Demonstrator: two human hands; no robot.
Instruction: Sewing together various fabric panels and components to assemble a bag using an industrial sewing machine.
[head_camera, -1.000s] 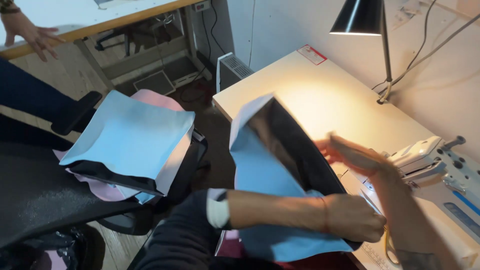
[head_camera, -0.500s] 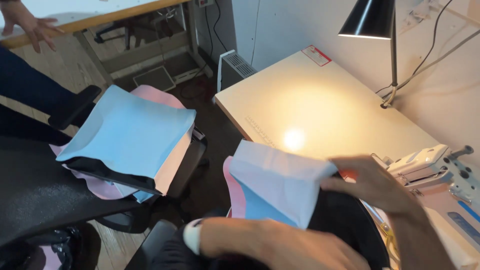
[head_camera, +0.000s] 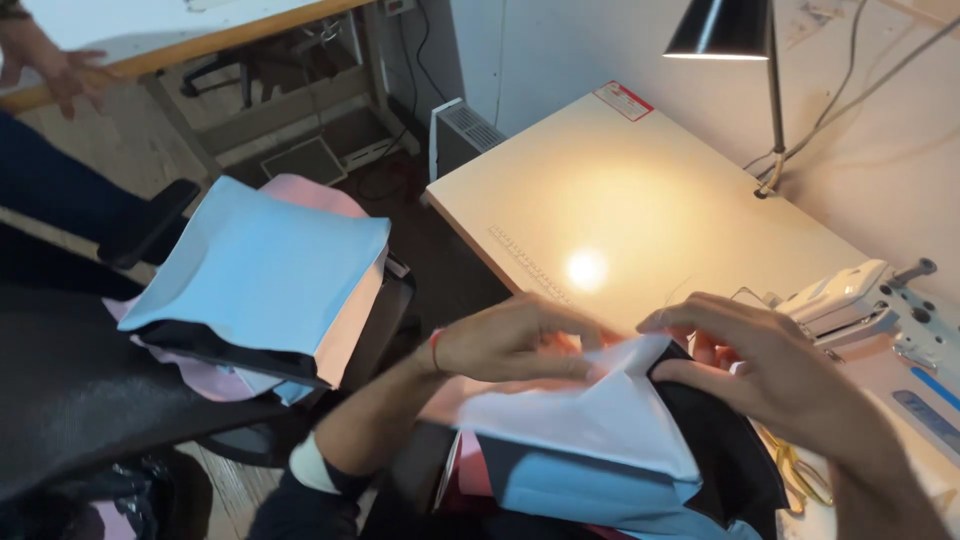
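My left hand (head_camera: 515, 340) and my right hand (head_camera: 760, 365) both grip the top edge of a white fabric piece (head_camera: 590, 420) at the near edge of the sewing table (head_camera: 640, 210). Under the white piece lie light blue fabric (head_camera: 590, 495) and black fabric (head_camera: 725, 450), with a bit of pink at the left. The fingers of both hands pinch the white corner between them. The sewing machine (head_camera: 865, 305) stands just to the right of my right hand.
A stack of light blue, black and pink fabric pieces (head_camera: 265, 280) rests on a black chair (head_camera: 90, 390) at the left. A desk lamp (head_camera: 725, 30) shines on the table. Another person's hand (head_camera: 65, 75) rests on a far table. Yellow-handled scissors (head_camera: 795, 470) lie by my right wrist.
The fabric bundle was held up open a second ago. It has come down to the table edge, and both hands have closed together on the white piece's upper corner.
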